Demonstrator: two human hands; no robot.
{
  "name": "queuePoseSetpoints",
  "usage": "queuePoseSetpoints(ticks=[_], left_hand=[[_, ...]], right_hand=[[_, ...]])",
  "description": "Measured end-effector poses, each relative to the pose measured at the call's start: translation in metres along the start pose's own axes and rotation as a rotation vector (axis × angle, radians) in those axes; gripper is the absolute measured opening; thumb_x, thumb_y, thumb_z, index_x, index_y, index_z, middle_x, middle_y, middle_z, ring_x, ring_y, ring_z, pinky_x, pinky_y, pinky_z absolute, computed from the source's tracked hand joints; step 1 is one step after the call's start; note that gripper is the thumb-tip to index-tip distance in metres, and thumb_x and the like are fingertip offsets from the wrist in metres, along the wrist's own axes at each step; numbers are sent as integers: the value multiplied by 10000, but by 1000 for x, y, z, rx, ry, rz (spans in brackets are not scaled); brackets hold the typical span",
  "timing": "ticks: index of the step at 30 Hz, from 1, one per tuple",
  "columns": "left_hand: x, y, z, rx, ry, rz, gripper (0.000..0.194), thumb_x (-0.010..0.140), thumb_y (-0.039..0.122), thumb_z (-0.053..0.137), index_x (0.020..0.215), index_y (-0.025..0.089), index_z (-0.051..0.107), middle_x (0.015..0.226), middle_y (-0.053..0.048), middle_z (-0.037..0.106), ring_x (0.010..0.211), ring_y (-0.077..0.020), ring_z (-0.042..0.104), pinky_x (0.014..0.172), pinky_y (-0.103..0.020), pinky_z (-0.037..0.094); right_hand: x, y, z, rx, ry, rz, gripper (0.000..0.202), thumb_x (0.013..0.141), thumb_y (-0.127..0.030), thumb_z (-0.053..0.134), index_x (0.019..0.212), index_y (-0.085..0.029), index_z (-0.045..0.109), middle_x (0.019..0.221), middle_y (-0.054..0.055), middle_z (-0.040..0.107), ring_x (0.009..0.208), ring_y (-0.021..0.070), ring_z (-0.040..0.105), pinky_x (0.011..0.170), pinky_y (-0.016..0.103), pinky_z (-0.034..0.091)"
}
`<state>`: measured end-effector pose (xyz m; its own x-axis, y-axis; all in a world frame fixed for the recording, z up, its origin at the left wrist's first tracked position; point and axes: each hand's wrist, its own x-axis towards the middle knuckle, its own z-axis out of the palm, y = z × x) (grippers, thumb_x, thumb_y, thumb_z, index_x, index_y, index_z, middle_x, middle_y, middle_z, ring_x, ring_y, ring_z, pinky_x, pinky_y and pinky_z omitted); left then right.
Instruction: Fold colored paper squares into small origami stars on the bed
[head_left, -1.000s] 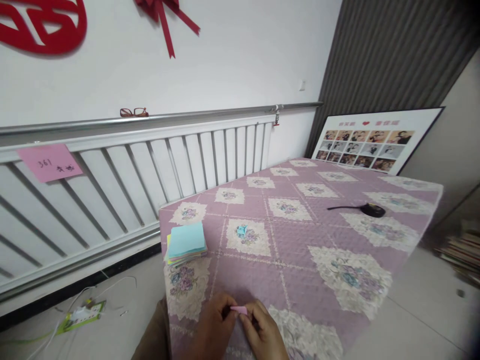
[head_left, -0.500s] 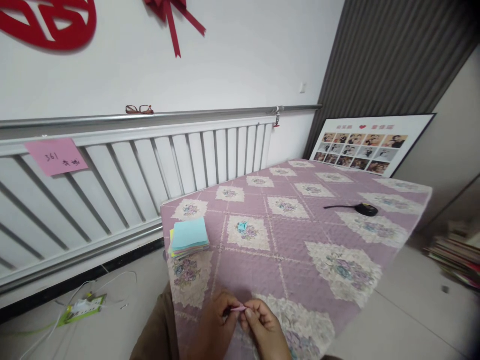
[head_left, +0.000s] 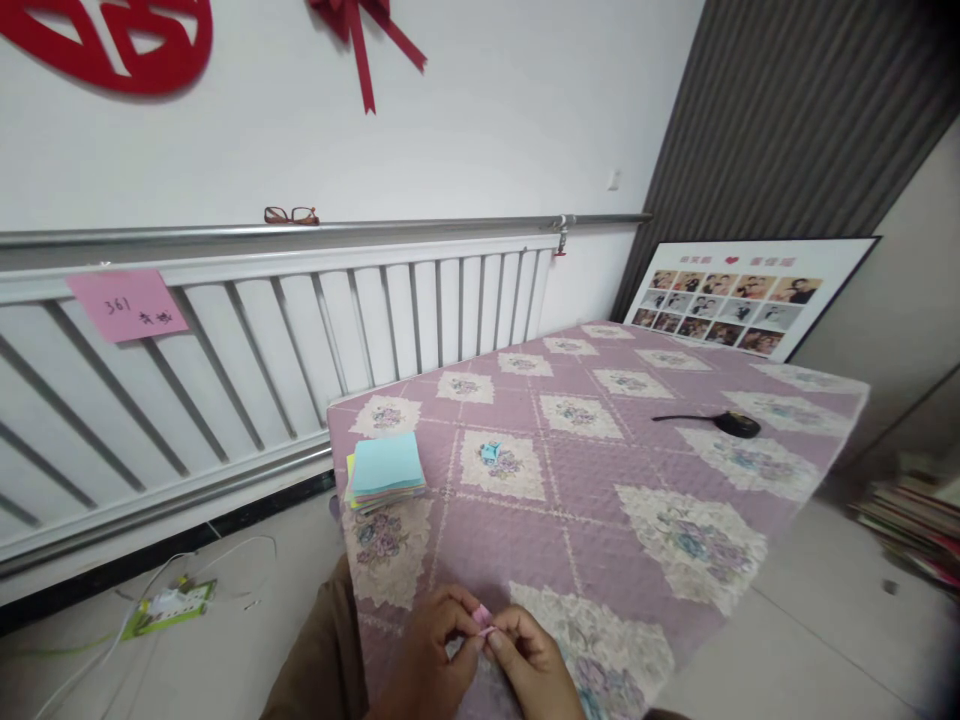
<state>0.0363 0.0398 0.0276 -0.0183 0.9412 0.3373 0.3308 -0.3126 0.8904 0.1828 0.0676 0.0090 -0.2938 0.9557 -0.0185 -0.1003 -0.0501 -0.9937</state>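
"Left hand (head_left: 442, 645) first — what has it got?"

"Its fingertips are closed in a narrow pinch on a small piece of pink paper (head_left: 481, 614), low over the near part of the counter (head_left: 495, 545). Right hand (head_left: 534, 662) pinches the same piece from the other side, so the paper sits between the two."

"Could that go wrong?"

"I'd say so. If the hands pull apart unevenly, such thin paper could tear. Squeeze too hard and it might crumple; loosen one pinch and a crease could slip out of line. Fingers hide much of it, so I can't tell its full shape."

"And on the counter, from the left?"

"A stack of colored paper squares (head_left: 386, 465), blue on top, close to the left edge. Its sheets lie unevenly, so a sleeve or forearm brushing them could slide some off. Next, a small blue folded piece (head_left: 490, 453), light enough to be flicked away by a careless knuckle. Well apart on the right — a black rounded object with a strap (head_left: 739, 425), unlikely to interfere."
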Motion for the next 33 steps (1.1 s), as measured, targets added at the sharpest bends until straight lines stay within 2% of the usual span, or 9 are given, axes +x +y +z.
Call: queuePoseSetpoints(ticks=[4, 9, 11, 15, 19, 25, 28, 31, 33], left_hand=[[-1, 3, 3, 7, 43, -182, 101, 803, 265, 578, 742, 195, 617, 1007, -71, 612, 921, -190, 582, 809, -286, 449], [1, 2, 8, -68, 6, -432, 171, 800, 349, 574, 754, 189, 613, 725, 5, 632, 722, -158, 565, 707, -265, 428], [2, 2, 8, -77, 10, -436, 173, 786, 347, 581, 713, 191, 600, 718, 10, 630, 725, -157, 562, 715, -264, 422], [4, 0, 5, -105, 23, -342, 136, 767, 281, 572, 661, 197, 554, 778, -5, 628, 788, -164, 573, 754, -261, 422], [3, -4, 4, -105, 6, -304, 131, 764, 243, 556, 645, 197, 523, 760, -7, 599, 753, -155, 560, 722, -255, 421], [2, -4, 6, -61, 20, -433, 175, 793, 332, 565, 703, 194, 508, 655, 35, 509, 642, -127, 473, 621, -241, 376], [3, -5, 6, -47, 14, -447, 154, 786, 318, 571, 727, 196, 497, 648, 48, 474, 630, -120, 446, 595, -233, 355], [3, -9, 7, -117, 35, -440, 120, 740, 260, 593, 774, 198, 496, 678, 49, 481, 641, -115, 452, 609, -231, 359], [4, -11, 10, -202, 59, -451, 192, 707, 268, 626, 841, 194, 511, 703, 42, 508, 653, -117, 473, 625, -234, 368]], right_hand=[[2, 8, 0, -46, 66, -31, 351, 729, -518, 665, 638, -186, 600, 609, -22, 536, 619, 144, 473, 620, 252, 380], [1, 6, 4, -95, 132, -52, 376, 712, -546, 665, 623, -187, 600, 618, -6, 559, 633, 164, 508, 627, 260, 411], [0, 0, 5, -97, 125, -50, 372, 720, -550, 654, 632, -192, 603, 622, -4, 566, 636, 168, 517, 625, 261, 421], [-1, -8, 5, -98, 56, -71, 330, 771, -521, 614, 688, -202, 622, 681, 4, 595, 694, 177, 547, 674, 267, 438], [1, -3, 5, -73, 95, -43, 354, 723, -536, 651, 634, -201, 574, 617, -18, 542, 623, 155, 502, 615, 255, 418], [4, -2, 10, -55, 159, 2, 408, 660, -560, 687, 572, -194, 531, 554, -34, 484, 557, 132, 443, 552, 250, 373], [4, -4, 11, -59, 194, 5, 423, 646, -579, 688, 563, -198, 523, 543, -35, 480, 544, 131, 438, 535, 250, 367], [4, -3, 13, -76, 234, -11, 441, 633, -601, 686, 562, -204, 509, 541, -38, 474, 540, 130, 434, 522, 248, 365], [4, -2, 13, -86, 249, -20, 448, 629, -613, 682, 566, -206, 506, 546, -37, 476, 543, 132, 438, 524, 249, 370]])
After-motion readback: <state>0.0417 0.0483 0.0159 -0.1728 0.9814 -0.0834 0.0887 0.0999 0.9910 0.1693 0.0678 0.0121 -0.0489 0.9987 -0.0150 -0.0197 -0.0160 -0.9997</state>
